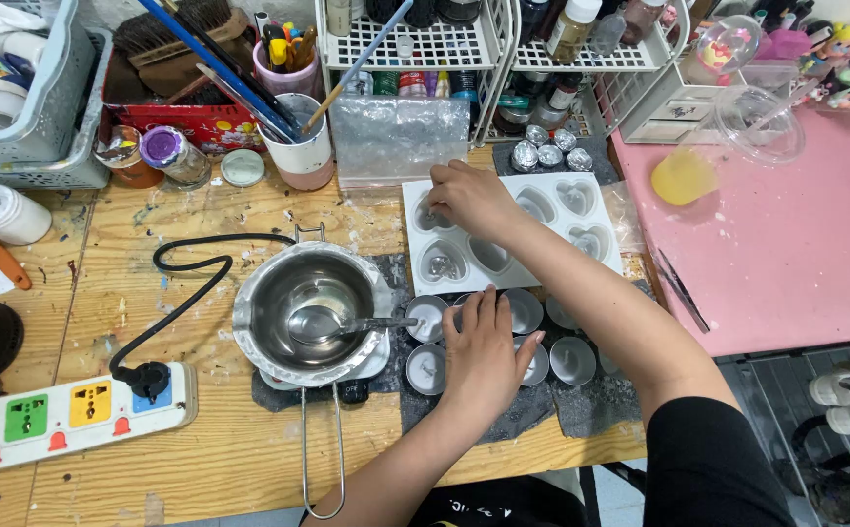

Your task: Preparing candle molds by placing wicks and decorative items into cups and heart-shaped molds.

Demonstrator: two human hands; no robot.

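The wooden desk (201, 459) carries everything, and a pink table (786, 244) stands at its right edge. On the near left lies one white power strip (64, 415), a black cable looping from it toward the one steel melting pot (310, 312) in the middle, which holds one spoon (347, 325). Right of the pot and farther off sits one white mould (552, 229) with heart-shaped hollows; six can be counted, in two rows of three (the far-left one is partly covered). The right hand (469, 200) reaches across from the right, forearm slanting over the mould, its grip pinched narrow, fingertips down in the far-left hollow; what it pinches is too small to tell. The left hand (484, 351) comes up from the near edge and lies flat, palm down, fingers spread and holding nothing, on a cluster of small round metal cups (573, 359) set on dark cloth just near of the mould; about seven cups show, some hidden under the hand. Beyond the mould stand five small foil-wrapped pieces (549, 154).
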